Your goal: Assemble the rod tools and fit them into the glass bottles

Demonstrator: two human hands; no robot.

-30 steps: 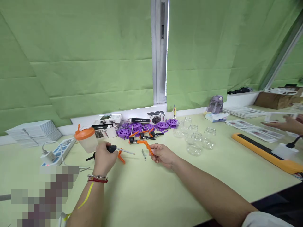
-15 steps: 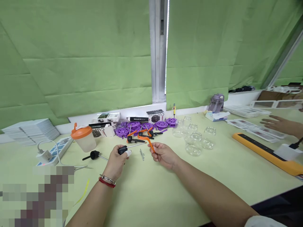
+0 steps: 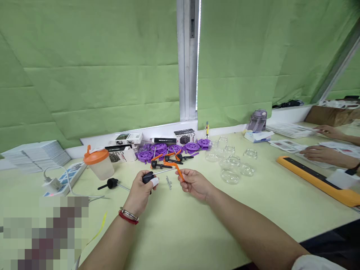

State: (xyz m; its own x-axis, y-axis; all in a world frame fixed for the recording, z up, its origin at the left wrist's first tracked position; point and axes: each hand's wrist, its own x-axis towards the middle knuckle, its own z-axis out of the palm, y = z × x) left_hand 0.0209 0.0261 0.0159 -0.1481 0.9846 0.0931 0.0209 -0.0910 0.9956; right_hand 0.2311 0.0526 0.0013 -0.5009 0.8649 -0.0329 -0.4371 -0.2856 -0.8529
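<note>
My left hand (image 3: 142, 191) is closed around the black handle of a screwdriver (image 3: 148, 177). Its metal shaft points right and its tip meets or passes close to a curved orange plastic piece (image 3: 180, 173). That orange piece is pinched between the thumb and fingers of my right hand (image 3: 196, 183). Several silver screws (image 3: 168, 182) lie on the table between my hands. Just beyond them are black parts with rods (image 3: 160, 165), some with orange pieces. Behind these lie several purple wheel-shaped parts (image 3: 159, 149).
Clear glass jars (image 3: 230, 176) stand to the right, before an orange-and-black bar (image 3: 315, 180). A co-worker's hands (image 3: 323, 154) are at far right over white sheets. On the left are an orange-lidded cup (image 3: 99, 165), a power strip (image 3: 69, 180) and a black part with a rod (image 3: 112, 183).
My left hand has shifted slightly right with the screwdriver. My right hand keeps the orange piece in nearly the same place. At far right, both of the co-worker's hands now show.
</note>
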